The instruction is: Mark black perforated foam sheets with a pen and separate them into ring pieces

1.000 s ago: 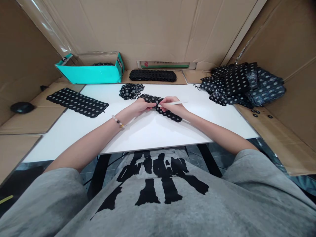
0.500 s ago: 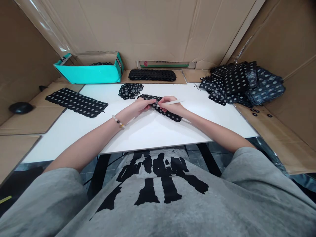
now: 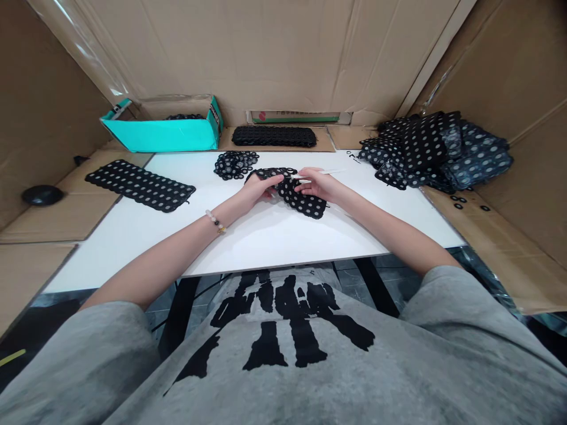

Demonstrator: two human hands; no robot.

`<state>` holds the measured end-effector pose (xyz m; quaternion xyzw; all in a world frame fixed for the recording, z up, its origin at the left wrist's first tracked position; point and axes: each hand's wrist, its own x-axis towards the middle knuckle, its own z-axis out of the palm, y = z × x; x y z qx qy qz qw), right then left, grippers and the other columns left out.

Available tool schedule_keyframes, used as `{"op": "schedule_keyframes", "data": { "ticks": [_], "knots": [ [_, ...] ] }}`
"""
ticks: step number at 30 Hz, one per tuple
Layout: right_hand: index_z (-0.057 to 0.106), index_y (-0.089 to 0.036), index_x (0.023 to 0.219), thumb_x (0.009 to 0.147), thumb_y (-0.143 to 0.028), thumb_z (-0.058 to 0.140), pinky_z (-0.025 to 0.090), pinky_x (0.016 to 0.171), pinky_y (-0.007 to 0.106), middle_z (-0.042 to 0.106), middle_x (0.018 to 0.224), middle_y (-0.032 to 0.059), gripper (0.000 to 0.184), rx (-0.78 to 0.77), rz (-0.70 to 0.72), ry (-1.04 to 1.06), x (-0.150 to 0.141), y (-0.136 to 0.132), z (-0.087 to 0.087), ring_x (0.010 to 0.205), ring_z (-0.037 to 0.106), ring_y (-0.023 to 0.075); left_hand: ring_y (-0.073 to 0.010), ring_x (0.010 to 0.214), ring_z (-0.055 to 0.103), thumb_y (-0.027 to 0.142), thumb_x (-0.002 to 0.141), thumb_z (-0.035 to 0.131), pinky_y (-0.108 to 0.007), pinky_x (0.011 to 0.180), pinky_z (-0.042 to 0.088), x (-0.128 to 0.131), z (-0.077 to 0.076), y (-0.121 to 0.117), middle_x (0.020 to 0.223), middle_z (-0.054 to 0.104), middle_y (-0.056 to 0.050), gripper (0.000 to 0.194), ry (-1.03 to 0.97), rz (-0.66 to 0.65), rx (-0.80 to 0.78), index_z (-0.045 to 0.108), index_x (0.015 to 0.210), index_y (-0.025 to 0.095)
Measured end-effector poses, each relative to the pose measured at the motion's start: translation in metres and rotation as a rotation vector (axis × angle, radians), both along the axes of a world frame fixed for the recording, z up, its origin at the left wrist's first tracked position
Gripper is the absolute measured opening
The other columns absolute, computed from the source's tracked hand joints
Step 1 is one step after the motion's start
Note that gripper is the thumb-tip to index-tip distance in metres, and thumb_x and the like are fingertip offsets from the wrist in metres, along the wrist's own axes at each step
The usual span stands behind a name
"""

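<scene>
Head view:
- Table (image 3: 266,245): white.
- Pile (image 3: 420,141): dotted mats, at the far right corner.
- Box (image 3: 168,136): teal, beyond the far left corner.
- Spare mat (image 3: 139,185): across the left edge.
- Held mat (image 3: 308,203): mid-table, pinched by the left hand (image 3: 257,190).
- Rings (image 3: 234,164): heaped near the far edge.
- White tool (image 3: 333,172): clasped in the right hand's (image 3: 321,185) fingers.

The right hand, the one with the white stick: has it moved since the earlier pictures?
Yes, slightly: judged against the pile of black rings on the tabletop, the right hand has shifted a little to the right.
</scene>
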<state>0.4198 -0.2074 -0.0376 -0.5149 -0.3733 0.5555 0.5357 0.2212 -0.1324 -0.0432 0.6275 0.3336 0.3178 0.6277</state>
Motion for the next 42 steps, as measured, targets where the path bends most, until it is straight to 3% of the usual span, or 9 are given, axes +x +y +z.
{"op": "schedule_keyframes", "data": {
  "ticks": [6, 10, 15, 32, 42],
  "knots": [
    [0.055, -0.021, 0.076, 0.082, -0.026, 0.076, 0.051, 0.054, 0.015, 0.060, 0.067, -0.0045, 0.023, 0.066, -0.033, -0.013, -0.008, -0.002, 0.002, 0.056, 0.061, 0.0064, -0.0106, 0.052, 0.045, 0.032, 0.065, 0.090, -0.025, 0.049, 0.035, -0.003, -0.003, -0.003, 0.057, 0.056, 0.001, 0.035, 0.249, -0.021, 0.156, 0.059, 0.065, 0.016],
    [0.056, -0.019, 0.073, 0.081, -0.027, 0.076, 0.047, 0.049, 0.014, 0.060, 0.067, -0.0045, 0.023, 0.069, -0.055, -0.112, -0.013, -0.005, 0.005, 0.055, 0.063, 0.0065, -0.0100, 0.055, 0.047, 0.023, 0.066, 0.087, -0.025, 0.052, 0.037, 0.000, -0.005, -0.002, 0.066, 0.062, -0.001, 0.026, 0.153, 0.044, 0.050, 0.063, 0.073, 0.015],
    [0.059, -0.017, 0.069, 0.082, -0.019, 0.071, 0.046, 0.045, 0.013, 0.064, 0.068, -0.0018, 0.017, 0.055, -0.103, -0.228, -0.017, -0.005, 0.004, 0.057, 0.068, 0.0084, -0.0102, 0.056, 0.048, 0.016, 0.068, 0.082, -0.025, 0.050, 0.036, 0.002, -0.009, 0.004, 0.069, 0.062, -0.002, 0.019, 0.066, 0.027, -0.065, 0.064, 0.074, 0.014],
    [0.059, -0.019, 0.067, 0.082, -0.015, 0.063, 0.047, 0.048, 0.014, 0.067, 0.071, -0.0007, 0.016, 0.096, -0.109, -0.301, -0.018, -0.004, -0.004, 0.063, 0.068, 0.0097, -0.0104, 0.048, 0.046, 0.014, 0.072, 0.078, -0.027, 0.045, 0.030, 0.004, -0.004, 0.005, 0.056, 0.055, -0.001, 0.024, 0.120, 0.077, -0.082, 0.056, 0.061, 0.016],
    [0.062, -0.021, 0.073, 0.082, -0.026, 0.061, 0.050, 0.058, 0.023, 0.067, 0.071, -0.0003, 0.010, 0.222, -0.104, -0.678, -0.026, -0.009, -0.017, 0.073, 0.065, 0.0167, -0.0097, 0.053, 0.047, 0.011, 0.064, 0.083, -0.025, 0.050, 0.034, -0.001, -0.009, 0.009, 0.065, 0.061, -0.002, 0.020, 0.038, 0.035, -0.168, 0.063, 0.068, 0.014]
  ]
}}
